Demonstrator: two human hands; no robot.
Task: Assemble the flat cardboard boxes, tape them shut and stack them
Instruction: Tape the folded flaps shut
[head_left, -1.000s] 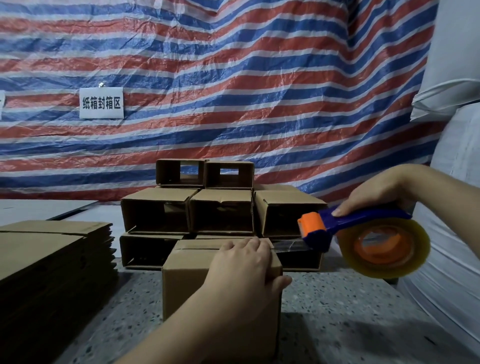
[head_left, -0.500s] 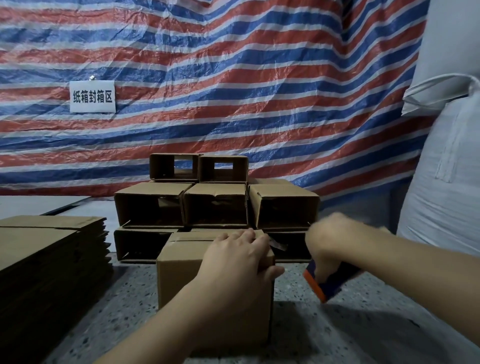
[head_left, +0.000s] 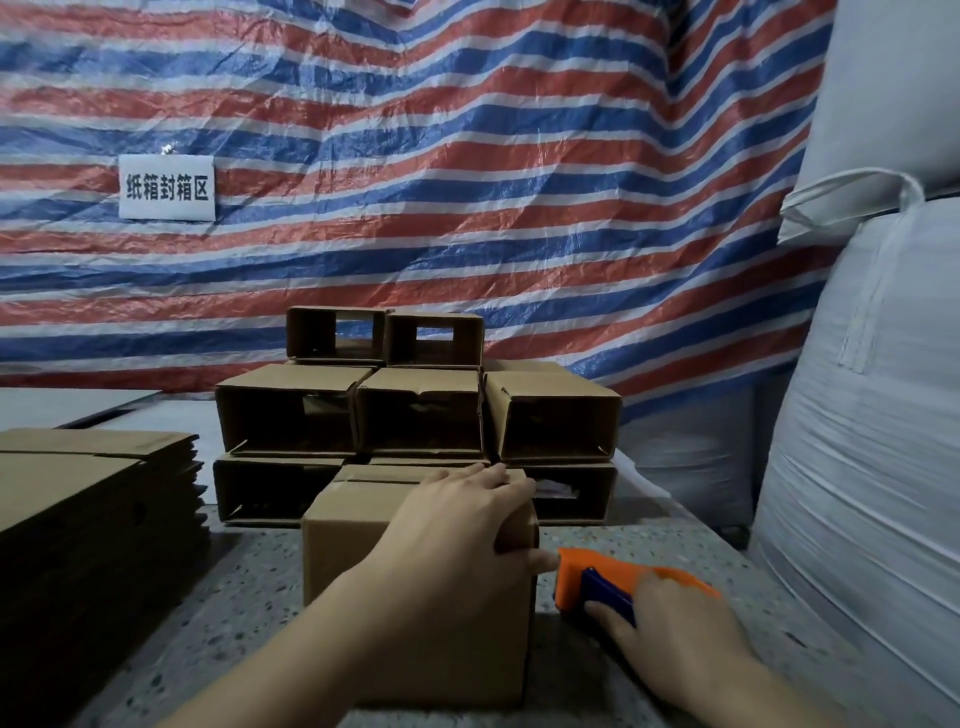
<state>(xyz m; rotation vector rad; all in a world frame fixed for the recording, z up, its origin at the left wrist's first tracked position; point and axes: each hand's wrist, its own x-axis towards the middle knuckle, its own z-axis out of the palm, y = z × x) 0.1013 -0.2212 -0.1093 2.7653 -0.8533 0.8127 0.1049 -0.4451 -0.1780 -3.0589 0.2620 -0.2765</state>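
Right now the left hand (head_left: 462, 525) lies palm-down over the top of a closed cardboard box (head_left: 363, 566), fingers spread flat across the flaps and the thumb hooked over the box's near right edge, pressing rather than gripping. Just beyond that thumb, the right hand (head_left: 670, 634) rests low on the speckled tabletop (head_left: 260, 587), its fingers curled over an orange and blue tape dispenser (head_left: 597, 584) that sits on the surface just beside the box's right wall. Past the left hand's fingertips rises a stack of assembled boxes (head_left: 415, 410) lying on their sides with their open ends facing the camera: a bottom row partly hidden behind the held box, three boxes above it, and two smaller-looking ones on top. Out to the left of the left forearm stands a pile of flat cardboard blanks (head_left: 88, 499). Behind everything hangs a red, white and blue striped tarp (head_left: 467, 156) carrying a white sign (head_left: 166, 187), and large white sacks (head_left: 872, 415) stand to the right of the right hand.
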